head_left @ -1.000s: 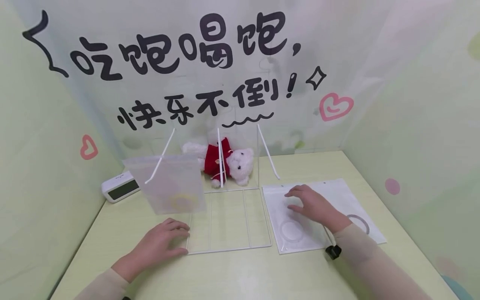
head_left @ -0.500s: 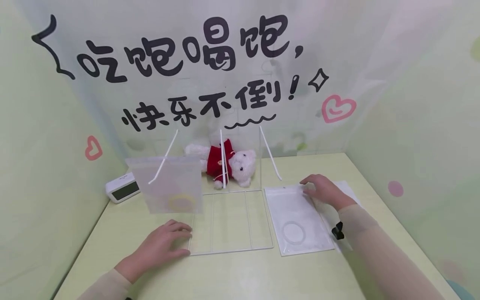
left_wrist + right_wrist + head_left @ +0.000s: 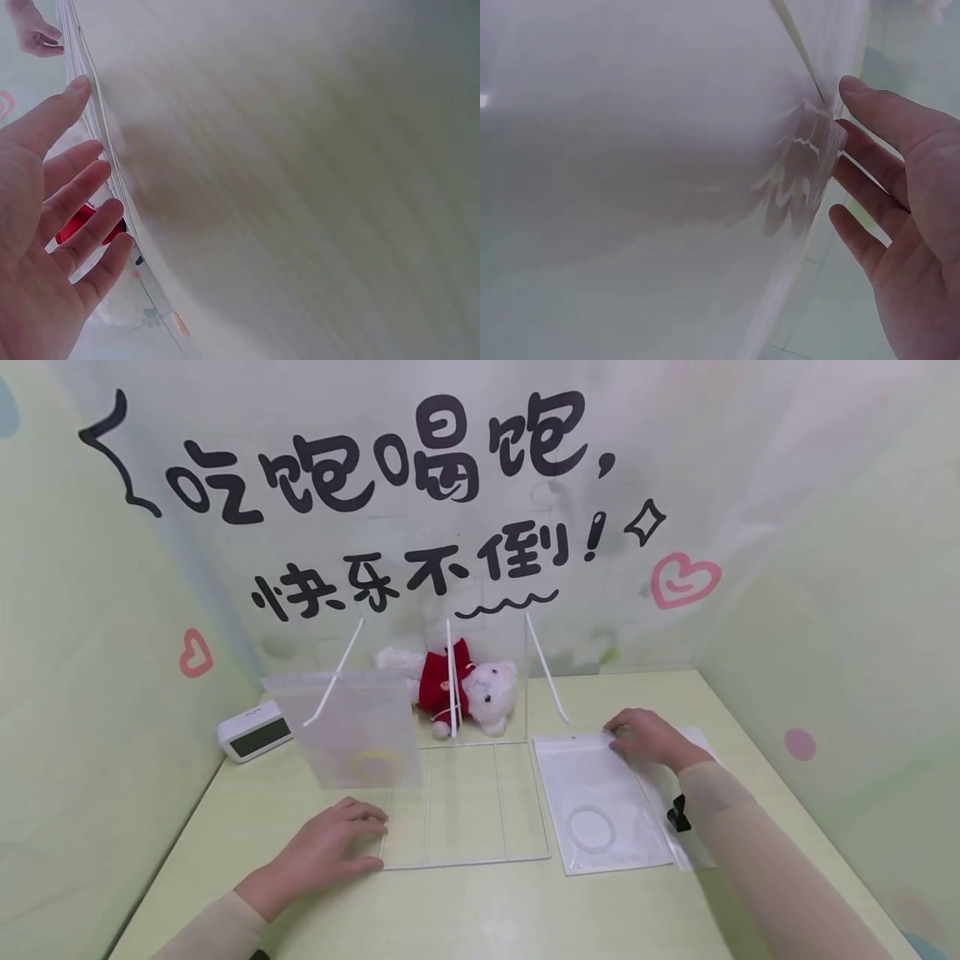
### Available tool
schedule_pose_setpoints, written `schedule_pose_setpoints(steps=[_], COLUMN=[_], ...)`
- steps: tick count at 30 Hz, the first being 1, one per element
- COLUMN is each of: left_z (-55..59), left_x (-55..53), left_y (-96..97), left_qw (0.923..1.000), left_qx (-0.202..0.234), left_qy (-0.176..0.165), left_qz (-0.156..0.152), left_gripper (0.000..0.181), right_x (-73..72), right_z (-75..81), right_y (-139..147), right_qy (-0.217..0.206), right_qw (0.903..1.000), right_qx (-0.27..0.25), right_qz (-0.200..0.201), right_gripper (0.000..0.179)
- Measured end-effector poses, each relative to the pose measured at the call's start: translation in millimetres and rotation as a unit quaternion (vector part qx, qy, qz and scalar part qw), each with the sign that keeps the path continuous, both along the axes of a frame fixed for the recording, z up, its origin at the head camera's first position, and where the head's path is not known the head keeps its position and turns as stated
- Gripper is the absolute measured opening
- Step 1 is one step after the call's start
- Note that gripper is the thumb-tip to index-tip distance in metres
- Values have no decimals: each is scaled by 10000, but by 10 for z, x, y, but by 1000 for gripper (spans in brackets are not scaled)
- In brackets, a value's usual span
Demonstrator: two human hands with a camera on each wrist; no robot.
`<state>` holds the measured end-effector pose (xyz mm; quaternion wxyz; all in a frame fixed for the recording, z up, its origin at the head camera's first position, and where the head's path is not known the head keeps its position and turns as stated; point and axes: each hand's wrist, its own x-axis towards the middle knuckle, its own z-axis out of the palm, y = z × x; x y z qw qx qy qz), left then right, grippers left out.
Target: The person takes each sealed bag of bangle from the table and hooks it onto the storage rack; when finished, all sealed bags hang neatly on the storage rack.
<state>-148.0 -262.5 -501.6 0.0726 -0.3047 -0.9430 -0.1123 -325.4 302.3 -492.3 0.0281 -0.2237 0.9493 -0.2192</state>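
Note:
My left hand (image 3: pixel 322 852) rests beside the left edge of a white wire rack (image 3: pixel 467 862), fingertips right at its base wire. In the left wrist view those fingers (image 3: pixel 90 225) are loosely bent and spread. My right hand (image 3: pixel 651 739) reaches the top edge of two flat white zip bags lying on the table. The nearer-to-rack bag (image 3: pixel 577 785) shows a pale ring (image 3: pixel 591 829) inside; the other bag (image 3: pixel 701 747) is partly under my arm. In the right wrist view the fingertips touch the bag's edge, thumb (image 3: pixel 855 86) apart from the index finger.
A translucent zip bag (image 3: pixel 330 710) with a yellow ring hangs on the rack's left prong (image 3: pixel 333 672). Two more prongs jut forward. Behind lies a white plush bear in red (image 3: pixel 453 685). A white digital clock (image 3: pixel 255 731) stands back left. Printed curtains enclose the table.
My right hand has moved right and back, from over the left flat bag to its top right corner. My left hand stays at the rack.

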Motion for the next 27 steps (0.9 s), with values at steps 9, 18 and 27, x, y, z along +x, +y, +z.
schedule_pose_setpoints(steps=[9,18,27], left_z=[-14,-15,-3], left_x=[-9,-26,5], left_y=[2,26,4], left_qw=[10000,9999,9999], left_qx=[-85,-138,-97], left_qy=[29,37,94], left_qz=[3,21,14], left_gripper=[45,44,45], right_x=[-67,-5,301], right_z=[16,98,263], right_y=[-59,-2,-70], right_qy=[7,237,516], right_qw=[10000,9996,9968], right_qx=[42,-52,-573], right_qz=[61,-154,-223], right_gripper=[26,10,5])
